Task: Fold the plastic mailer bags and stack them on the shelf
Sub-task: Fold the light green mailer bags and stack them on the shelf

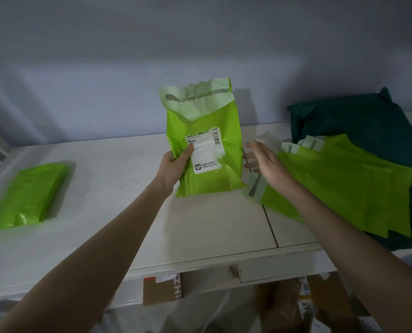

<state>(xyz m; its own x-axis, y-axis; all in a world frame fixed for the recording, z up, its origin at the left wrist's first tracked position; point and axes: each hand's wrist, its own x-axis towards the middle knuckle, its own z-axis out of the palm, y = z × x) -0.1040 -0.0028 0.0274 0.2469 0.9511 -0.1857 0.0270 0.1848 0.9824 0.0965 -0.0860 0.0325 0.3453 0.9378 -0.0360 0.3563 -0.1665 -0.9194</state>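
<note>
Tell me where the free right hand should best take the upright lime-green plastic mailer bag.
Probably its right edge, approached from the right: the lime-green plastic mailer bag stands upright, the left hand already grips its left edge, and the open right hand hovers beside that free side.

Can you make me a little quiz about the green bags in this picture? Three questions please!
1. True or false: the left hand holds the green bag with the label upright.
2. Is the right hand A) open, fingers spread, or B) gripping the dark green bags?
3. Fill in: the folded green bag lies on the white ___, far to the left.

Key: 1 true; 2 A; 3 shelf.
</note>
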